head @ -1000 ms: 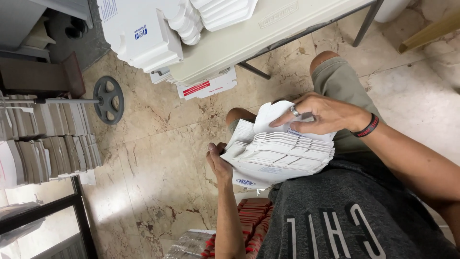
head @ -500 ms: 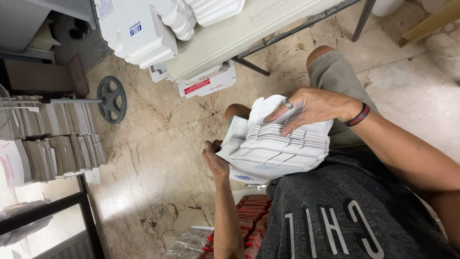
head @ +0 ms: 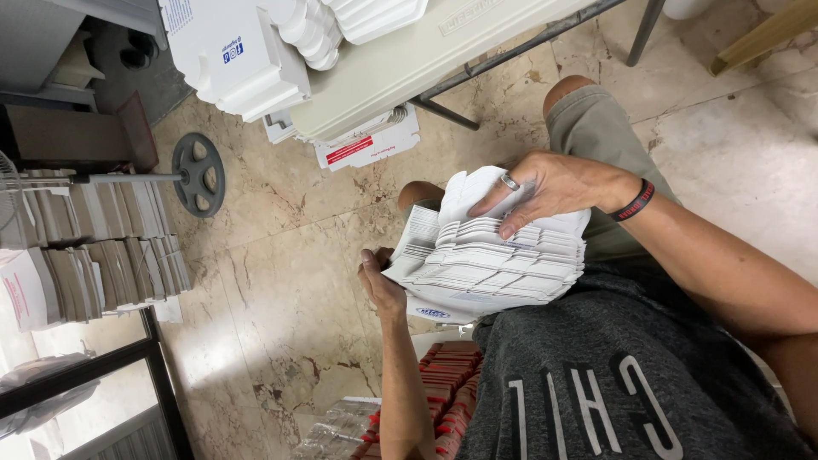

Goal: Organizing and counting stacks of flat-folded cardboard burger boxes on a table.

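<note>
Together, left hand (head: 381,285) and right hand (head: 550,186) grip flat white cardboard stack (head: 490,260).

Packing workshop/storeroom: flat white carton blanks (head: 247,60) piling on folding table (head: 409,64), more stacks on shelf (head: 85,247) left of table.

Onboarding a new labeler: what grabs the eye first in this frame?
The thick stack of flat white cartons at centre, fanned across the person's lap: the left hand props its lower edge, and the right hand, ringed and wristbanded, presses on top. After that, the folding table above, piled with white boxes, and rows of flattened cardboard shelved at far left.
</note>
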